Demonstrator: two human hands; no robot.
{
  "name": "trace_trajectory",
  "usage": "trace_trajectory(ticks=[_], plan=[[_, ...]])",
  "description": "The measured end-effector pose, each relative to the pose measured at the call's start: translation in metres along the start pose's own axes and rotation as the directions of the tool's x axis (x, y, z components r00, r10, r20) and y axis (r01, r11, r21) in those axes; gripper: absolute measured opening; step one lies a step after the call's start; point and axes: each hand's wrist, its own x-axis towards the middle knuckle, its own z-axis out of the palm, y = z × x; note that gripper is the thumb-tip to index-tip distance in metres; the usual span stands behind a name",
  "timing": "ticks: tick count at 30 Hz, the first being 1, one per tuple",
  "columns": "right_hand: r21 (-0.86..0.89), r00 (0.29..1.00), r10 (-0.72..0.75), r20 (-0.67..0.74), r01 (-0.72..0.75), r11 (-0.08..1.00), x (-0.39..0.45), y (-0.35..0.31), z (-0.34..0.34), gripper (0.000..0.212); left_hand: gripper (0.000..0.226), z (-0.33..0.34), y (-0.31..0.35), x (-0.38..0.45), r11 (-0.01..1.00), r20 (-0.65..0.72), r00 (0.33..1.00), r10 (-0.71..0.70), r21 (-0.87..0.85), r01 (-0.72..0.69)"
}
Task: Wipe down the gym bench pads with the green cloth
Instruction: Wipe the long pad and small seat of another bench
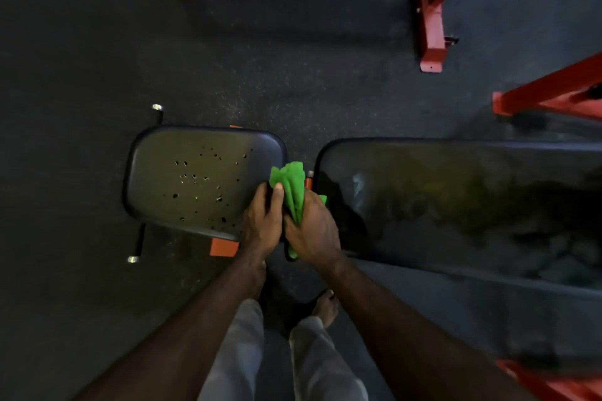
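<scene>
With both hands (left hand (262, 221), right hand (312, 231)) gripping the bunched green cloth (290, 187) over the gap beside the seat pad (195, 179), it apparently risks snagging there.

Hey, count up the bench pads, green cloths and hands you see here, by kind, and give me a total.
Bench pads: 2, seat pad and long pad
Green cloth: 1
Hands: 2, left hand and right hand
Total: 5
</scene>
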Motion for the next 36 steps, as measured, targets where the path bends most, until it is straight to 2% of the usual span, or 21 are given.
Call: trace_trajectory(ticks=[4, 7, 12, 15, 17, 19, 22, 24, 26, 28, 29, 32, 34, 36], plan=[[-0.010, 0.998, 0.069, 0.008, -0.069, 0.998, -0.005, 0.002, -0.001, 0.044, 0.032, 0.006, -0.005, 0.013, 0.999, 0.017, 0.999, -0.031, 0.008, 0.031], [0.018, 0.989, 0.138, -0.053, -0.138, 0.990, -0.012, 0.009, -0.002, 0.054, 0.031, 0.012, -0.008, 0.012, 0.993, 0.011, 0.997, -0.080, -0.087, 0.081], [0.176, 0.963, 0.210, -0.167, -0.180, 0.968, -0.022, 0.024, -0.013, 0.066, 0.027, 0.030, 0.007, 0.007, 0.932, 0.080, 0.974, -0.212, -0.284, 0.226], [0.296, 0.950, 0.259, -0.173, -0.201, 0.934, -0.022, 0.034, -0.023, 0.060, 0.032, 0.040, 0.012, 0.010, 0.882, 0.093, 0.928, -0.360, -0.290, 0.371], [0.344, 0.944, 0.280, -0.176, -0.207, 0.916, -0.021, 0.043, -0.028, 0.058, 0.032, 0.044, 0.018, 0.009, 0.875, 0.096, 0.911, -0.402, -0.254, 0.413], [0.350, 0.938, 0.291, -0.187, -0.213, 0.912, -0.023, 0.049, -0.036, 0.067, 0.034, 0.046, 0.022, 0.008, 0.890, 0.115, 0.917, -0.383, -0.218, 0.399], [0.367, 0.908, 0.326, -0.265, -0.217, 0.904, -0.031, 0.058, -0.043, 0.084, 0.035, 0.052, 0.032, 0.003, 0.872, 0.157, 0.908, -0.389, -0.254, 0.418], [0.399, 0.884, 0.347, -0.312, -0.210, 0.893, -0.037, 0.065, -0.043, 0.074, 0.033, 0.058, 0.035, 0.000, 0.830, 0.235, 0.875, -0.422, -0.289, 0.478], [0.450, 0.884, 0.362, -0.296, -0.205, 0.869, -0.043, 0.071, -0.045, 0.064, 0.033, 0.061, 0.039, -0.006, 0.807, 0.311, 0.852, -0.422, -0.301, 0.509], [0.534, 0.884, 0.387, -0.261, -0.202, 0.821, -0.050, 0.077, -0.049, 0.058, 0.028, 0.067, 0.038, -0.008, 0.837, 0.352, 0.869, -0.348, -0.302, 0.457], [0.554, 0.885, 0.389, -0.255, -0.196, 0.809, -0.053, 0.081, -0.050, 0.055, 0.025, 0.071, 0.035, -0.007, 0.879, 0.334, 0.898, -0.286, -0.283, 0.385], [0.579, 0.868, 0.396, -0.298, -0.166, 0.799, -0.062, 0.092, -0.056, 0.048, 0.021, 0.080, 0.032, -0.010, 0.971, 0.192, 0.969, -0.154, -0.152, 0.184], [0.606, 0.843, 0.422, -0.335, -0.150, 0.781, -0.067, 0.099, -0.064, 0.036, 0.023, 0.088, 0.035, -0.016, 0.966, 0.152, 0.980, -0.126, -0.205, 0.156], [0.617, 0.813, 0.439, -0.383, -0.128, 0.776, -0.070, 0.104, -0.074, 0.029, 0.024, 0.097, 0.048, -0.026, 0.941, 0.138, 0.978, -0.157, -0.280, 0.191]])
